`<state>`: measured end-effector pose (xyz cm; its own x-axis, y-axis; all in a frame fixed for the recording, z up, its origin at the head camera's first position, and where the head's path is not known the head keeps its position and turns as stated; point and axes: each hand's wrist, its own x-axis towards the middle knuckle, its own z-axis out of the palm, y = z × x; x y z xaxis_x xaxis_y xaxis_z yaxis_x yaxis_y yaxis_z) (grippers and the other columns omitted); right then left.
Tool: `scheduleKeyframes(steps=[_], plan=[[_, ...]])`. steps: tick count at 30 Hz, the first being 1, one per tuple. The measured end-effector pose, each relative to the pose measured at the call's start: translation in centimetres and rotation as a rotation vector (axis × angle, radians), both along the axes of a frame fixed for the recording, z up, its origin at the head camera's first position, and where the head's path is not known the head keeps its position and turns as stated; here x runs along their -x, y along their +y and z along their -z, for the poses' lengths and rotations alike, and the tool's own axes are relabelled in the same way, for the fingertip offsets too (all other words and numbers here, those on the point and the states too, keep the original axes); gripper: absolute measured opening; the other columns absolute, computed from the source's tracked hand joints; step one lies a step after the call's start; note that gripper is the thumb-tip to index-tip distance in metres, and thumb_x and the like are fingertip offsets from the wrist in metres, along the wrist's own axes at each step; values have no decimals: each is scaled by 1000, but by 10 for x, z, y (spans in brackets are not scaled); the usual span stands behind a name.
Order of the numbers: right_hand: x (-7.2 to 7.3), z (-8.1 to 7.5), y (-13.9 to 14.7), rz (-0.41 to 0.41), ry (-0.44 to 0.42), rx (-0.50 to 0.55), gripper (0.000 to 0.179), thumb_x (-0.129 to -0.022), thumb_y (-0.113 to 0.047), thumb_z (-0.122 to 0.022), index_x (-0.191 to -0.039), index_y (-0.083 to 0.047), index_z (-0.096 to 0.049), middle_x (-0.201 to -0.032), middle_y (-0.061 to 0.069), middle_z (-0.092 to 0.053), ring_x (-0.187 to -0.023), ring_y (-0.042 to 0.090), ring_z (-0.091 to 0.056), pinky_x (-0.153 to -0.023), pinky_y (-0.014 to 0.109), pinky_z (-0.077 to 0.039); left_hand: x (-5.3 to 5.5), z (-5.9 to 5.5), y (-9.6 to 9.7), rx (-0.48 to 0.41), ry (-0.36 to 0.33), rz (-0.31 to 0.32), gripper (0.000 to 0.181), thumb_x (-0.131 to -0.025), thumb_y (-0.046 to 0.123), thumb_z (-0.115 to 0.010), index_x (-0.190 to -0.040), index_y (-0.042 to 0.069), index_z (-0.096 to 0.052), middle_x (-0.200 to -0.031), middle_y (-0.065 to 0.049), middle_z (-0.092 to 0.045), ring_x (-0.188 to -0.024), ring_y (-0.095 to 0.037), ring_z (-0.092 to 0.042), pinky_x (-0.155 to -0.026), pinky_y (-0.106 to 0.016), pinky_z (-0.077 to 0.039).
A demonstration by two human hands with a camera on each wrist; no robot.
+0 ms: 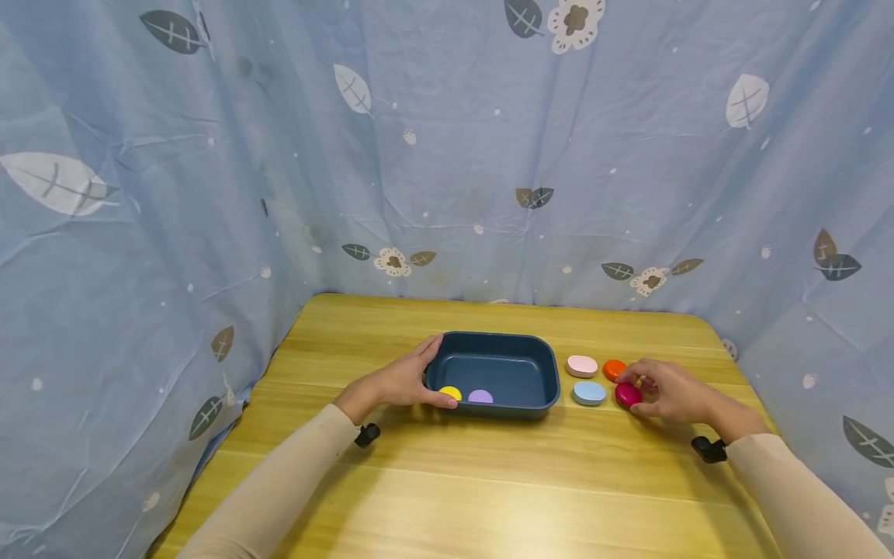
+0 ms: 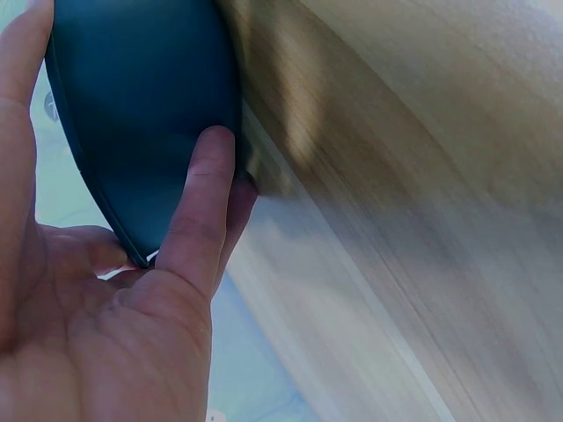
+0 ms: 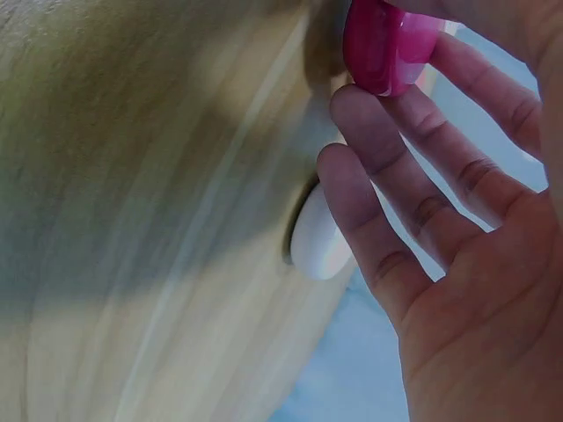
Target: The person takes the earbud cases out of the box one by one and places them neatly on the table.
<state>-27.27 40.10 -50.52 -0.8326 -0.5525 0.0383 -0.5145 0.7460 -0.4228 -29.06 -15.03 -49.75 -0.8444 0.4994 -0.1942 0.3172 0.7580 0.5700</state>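
My left hand [image 1: 408,378] grips the left end of a dark blue rectangular tray [image 1: 503,411], thumb along the front wall and fingers over the far left corner. In the left wrist view the tray's end wall [image 2: 141,114] lies between thumb and fingers. A yellow piece [image 1: 451,393] and a purple piece [image 1: 480,397] lie inside the tray, partly hidden by its front rim. On the right, my right hand [image 1: 670,390] pinches a glossy, rounded magenta piece [image 1: 628,396] between thumb and fingers. The right wrist view shows the magenta piece [image 3: 387,48] at the fingertips, the other fingers spread.
Between tray and right hand lie a pink oval piece [image 1: 582,366] and a light blue one [image 1: 589,393]. An orange piece [image 1: 615,369] sits just behind the magenta one. A white rounded piece [image 3: 318,236] shows beyond the little finger. Patterned blue curtains [image 1: 461,155] surround the wooden table [image 1: 461,481].
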Motion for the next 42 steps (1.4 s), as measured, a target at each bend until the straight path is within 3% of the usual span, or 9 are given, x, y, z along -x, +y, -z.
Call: scheduleKeyframes(steps=[18, 22, 28, 34, 42], plan=[[-2, 1, -2, 15, -22, 8, 41, -91, -24, -103, -124, -17, -80, -116, -5, -77, -96, 12, -67, -84, 32, -63, 0, 0, 0, -3, 7, 4, 145, -90, 74, -93, -190, 17, -5, -200, -10, -5, -181, -41, -28, -144, -63, -35], [-4, -3, -2, 32, 14, -6, 44, -91, -28, -103, -126, -15, -80, -118, -2, -79, -97, 13, -70, -85, 32, -65, 0, 1, 0, -6, 3, 2, 145, -89, 74, -93, -190, 18, -5, -200, -10, -5, -182, -41, -28, -144, -63, -35], [-3, -16, -10, 29, 114, -32, 44, -94, -25, -102, -130, -13, -80, -122, 4, -80, -95, 16, -72, -81, 35, -64, 0, 0, 0, -15, -7, -7, 146, -89, 75, -93, -190, 19, -4, -200, -9, -4, -181, -42, -28, -144, -64, -35], [0, -35, -33, 44, 95, -79, 49, -97, -31, -98, -140, -14, -79, -131, 9, -77, -102, 22, -75, -81, 34, -63, -1, -2, 0, -17, -11, -14, 147, -88, 75, -94, -190, 20, -4, -200, -10, -4, -181, -43, -29, -144, -64, -35], [7, -54, -72, -37, 119, -102, 50, -101, -34, -95, -146, -18, -79, -140, 4, -74, -111, 25, -78, -91, 44, -67, -1, -1, 0, -22, -17, -8, 147, -88, 75, -94, -190, 19, -4, -200, -9, -3, -181, -42, -28, -144, -64, -35]])
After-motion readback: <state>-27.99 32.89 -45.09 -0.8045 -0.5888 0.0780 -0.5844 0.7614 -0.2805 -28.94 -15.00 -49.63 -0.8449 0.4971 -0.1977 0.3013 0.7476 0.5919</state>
